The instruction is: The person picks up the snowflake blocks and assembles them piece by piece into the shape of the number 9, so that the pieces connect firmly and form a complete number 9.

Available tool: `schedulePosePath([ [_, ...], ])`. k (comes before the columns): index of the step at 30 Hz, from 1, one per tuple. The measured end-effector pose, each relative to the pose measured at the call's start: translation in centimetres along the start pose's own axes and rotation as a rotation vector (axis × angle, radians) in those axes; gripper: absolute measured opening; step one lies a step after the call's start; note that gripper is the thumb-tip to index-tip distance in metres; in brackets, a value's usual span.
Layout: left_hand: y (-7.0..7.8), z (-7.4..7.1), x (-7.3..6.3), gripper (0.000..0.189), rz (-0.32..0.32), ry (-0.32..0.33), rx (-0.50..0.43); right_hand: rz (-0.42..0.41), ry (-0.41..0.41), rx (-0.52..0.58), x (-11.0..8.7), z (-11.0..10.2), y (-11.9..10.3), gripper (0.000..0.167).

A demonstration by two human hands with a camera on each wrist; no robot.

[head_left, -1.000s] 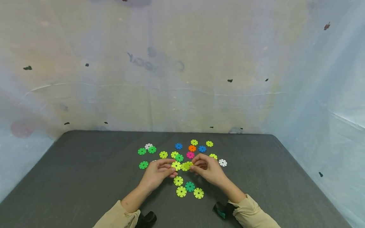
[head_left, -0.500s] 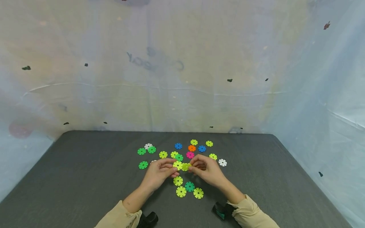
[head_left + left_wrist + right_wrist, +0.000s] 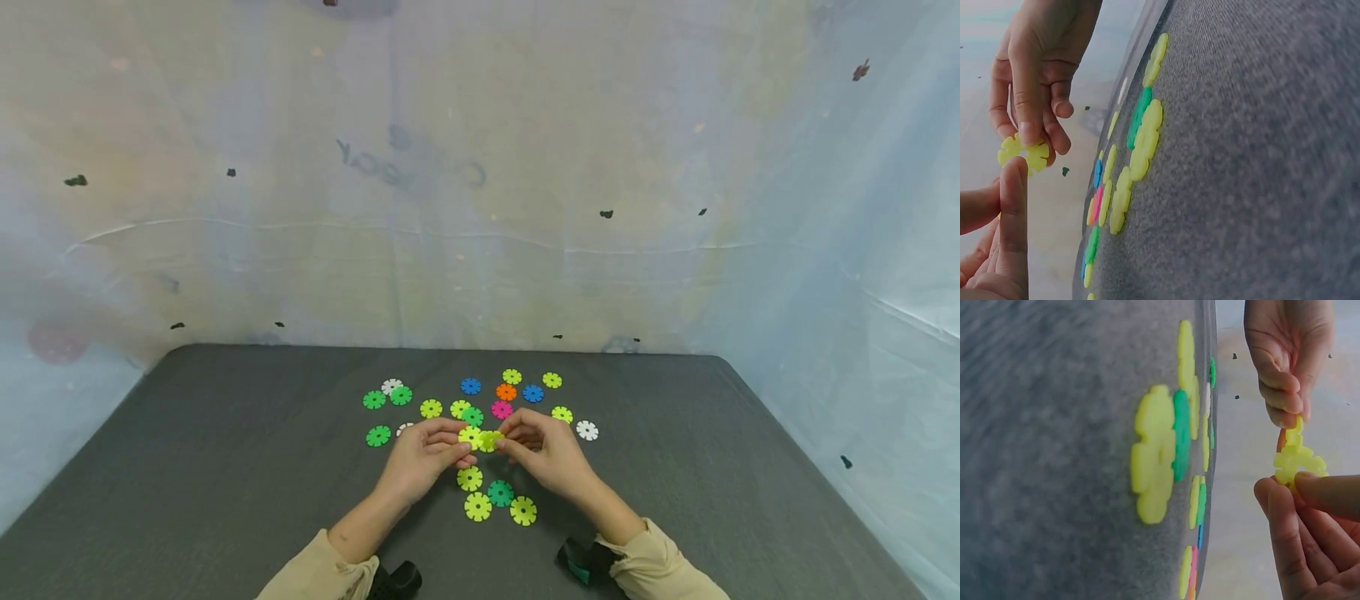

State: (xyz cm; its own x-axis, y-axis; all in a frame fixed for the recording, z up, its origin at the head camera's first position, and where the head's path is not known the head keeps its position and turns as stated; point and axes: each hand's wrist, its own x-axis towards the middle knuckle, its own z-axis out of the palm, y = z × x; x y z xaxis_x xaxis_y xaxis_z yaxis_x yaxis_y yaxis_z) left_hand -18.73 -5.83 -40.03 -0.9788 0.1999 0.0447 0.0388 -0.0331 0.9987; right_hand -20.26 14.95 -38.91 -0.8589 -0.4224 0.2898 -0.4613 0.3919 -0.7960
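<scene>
Dimly, blurred lettering [image 3: 387, 172] shows beyond pinched yellow discs [image 3: 469, 436].

You've got a dark grey bench [image 3: 187, 467] with rounded far corners, a pale creased sheet [image 3: 525, 125] behind it and along both sides, small dark marks [image 3: 606, 214] dotted over the sheet, faint lettering [image 3: 367, 160] near its middle, a dull reddish patch [image 3: 57, 342] at left, a brownish mark [image 3: 861, 70] upper right.
</scene>
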Motion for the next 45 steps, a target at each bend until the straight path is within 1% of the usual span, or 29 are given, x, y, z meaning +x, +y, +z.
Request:
schedulePosePath([
  [1, 0.1, 0.1, 0.0, 0.037, 0.003, 0.002, -0.003, -0.011, 0.008, -0.008, 0.0, 0.1, 0.4, 0.007],
  [7, 0.1, 0.4, -0.2, 0.035, -0.003, 0.026, -0.011, -0.016, 0.029, -0.003, -0.2, 0.2, 0.1, 0.006],
  [13, 0.2, 0.7, -0.2, 0.034, -0.026, 0.034, -0.039, -0.044, 0.050, 0.049, -0.2, 0.3, -0.1, 0.008],
  [18, 0.5, 0.8, -0.2, 0.034, -0.018, 0.041, -0.050, -0.069, 0.066, 0.070, -0.2, 0.1, -0.2, 0.007],
  [21, 0.6, 1.0, -0.2, 0.033, -0.006, 0.058, -0.040, -0.099, 0.083, 0.065, -0.2, 0.3, -0.1, 0.006],
  [26, 0.9, 1.5, -0.4, 0.032, 0.046, 0.078, -0.006, -0.149, 0.119, 0.059, -0.3, 0.7, 0.1, 0.005],
  [29, 1.0, 1.7, -0.4, 0.032, 0.064, 0.085, 0.008, -0.157, 0.134, 0.070, -0.3, 0.7, 0.2, 0.005],
  [33, 1.1, 1.5, -0.4, 0.031, 0.061, 0.095, -0.004, -0.136, 0.115, 0.075, -0.2, 0.5, 0.3, 0.006],
  [38, 0.9, 1.1, -0.3, 0.030, 0.051, 0.108, 0.003, -0.060, 0.065, 0.074, 0.0, 0.3, 0.2, 0.013],
  [42, 0.8, 0.6, -0.1, 0.031, 0.040, 0.134, 0.025, 0.003, 0.018, 0.030, 0.0, 0.2, 0.1, 0.020],
  [45, 0.8, 0.2, 0.0, 0.031, 0.029, 0.158, 0.037, 0.024, -0.030, -0.028, -0.1, 0.1, 0.2, 0.027],
])
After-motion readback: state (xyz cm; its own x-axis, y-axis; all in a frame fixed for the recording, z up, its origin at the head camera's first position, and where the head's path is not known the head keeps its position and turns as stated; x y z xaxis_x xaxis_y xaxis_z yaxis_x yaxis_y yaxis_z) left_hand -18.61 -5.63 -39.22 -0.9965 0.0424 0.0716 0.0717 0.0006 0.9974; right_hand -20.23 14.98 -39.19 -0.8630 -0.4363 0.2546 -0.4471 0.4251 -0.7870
